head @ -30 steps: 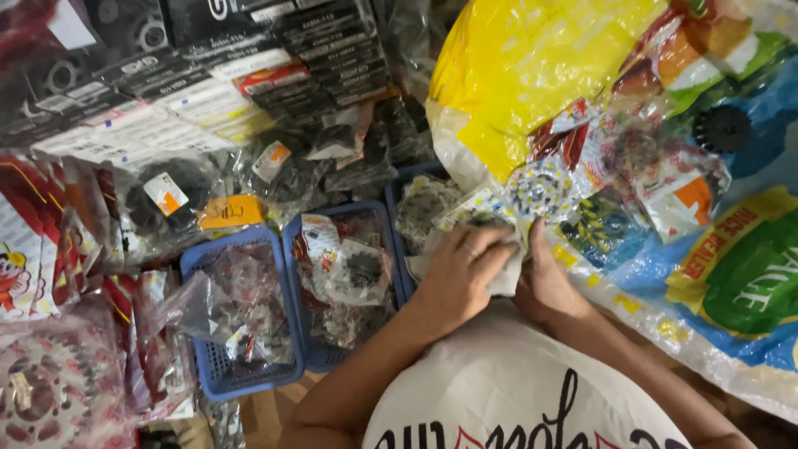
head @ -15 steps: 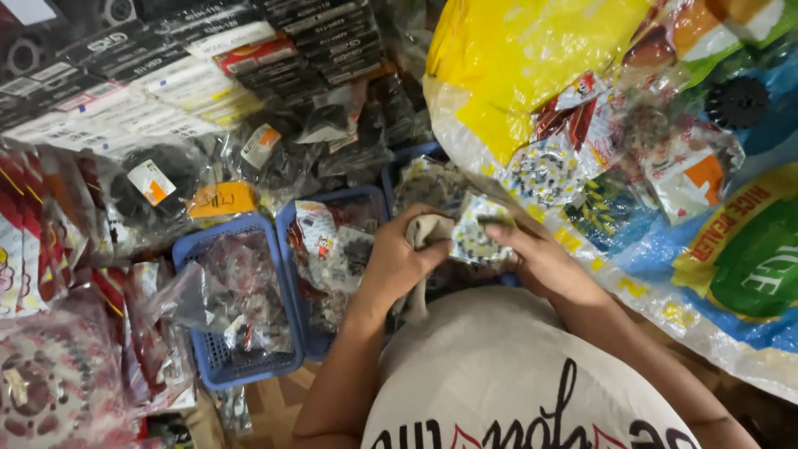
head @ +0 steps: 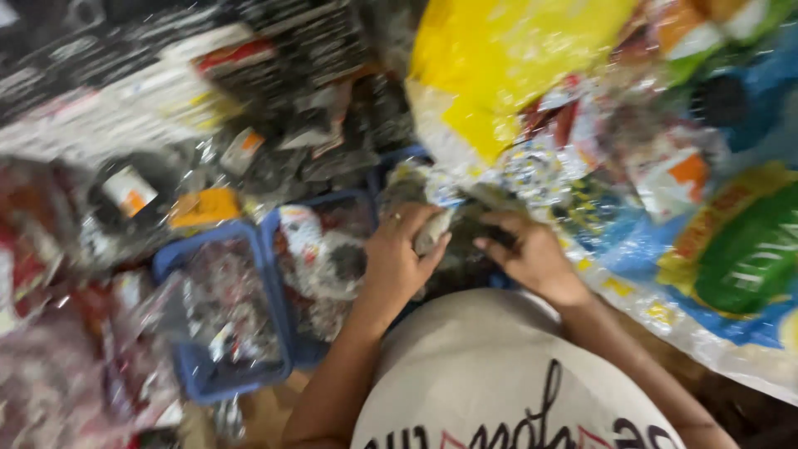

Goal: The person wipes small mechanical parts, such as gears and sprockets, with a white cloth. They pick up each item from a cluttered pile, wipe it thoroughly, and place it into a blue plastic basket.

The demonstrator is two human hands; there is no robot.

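Observation:
The view is blurred by motion. My left hand [head: 403, 254] is closed around a small clear plastic packet [head: 434, 233] with a dark part inside, held over a blue basket [head: 293, 333]. My right hand [head: 532, 254] sits just to its right, fingers curled down into a dark pile of packets at the edge of a big printed sack [head: 715, 258]; whether it grips anything I cannot tell. A white rounded sack with black lettering [head: 490, 382] lies between my forearms, close to me.
A second blue basket [head: 208, 366] full of bagged metal parts stands left of the first. Stacks of black and white boxes [head: 166, 91] fill the back left. A yellow sack [head: 507, 75] bulges at the top. Red packets [head: 33, 274] lie at far left.
Both hands have shifted a little down and left, from the printed sack's edge to over the blue baskets. The left hand still holds the small packet. The camera has swung, blurring the view.

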